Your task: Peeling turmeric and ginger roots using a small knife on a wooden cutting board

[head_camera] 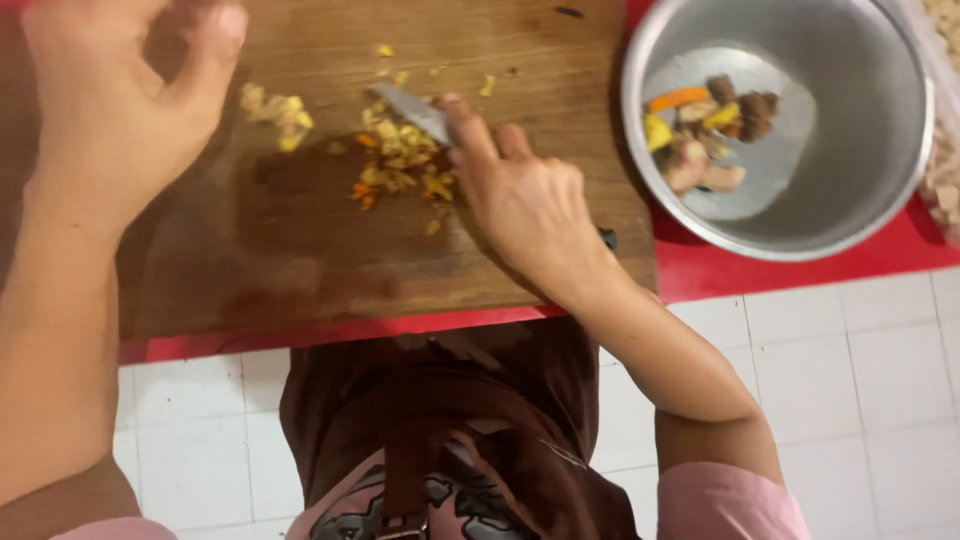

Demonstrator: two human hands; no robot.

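Chopping step, by the look of it: the right hand [530, 205] grips the knife [415, 110], forefinger pressed along the blade, over the chopped pieces [400, 165] just beyond its fingertips. The left hand [110, 90] hovers, fingers loosely curled, empty. Next calls for gathering scattered bits.

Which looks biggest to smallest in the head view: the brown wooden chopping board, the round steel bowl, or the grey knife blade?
1. Brown wooden chopping board
2. Round steel bowl
3. Grey knife blade, partly hidden by the right hand
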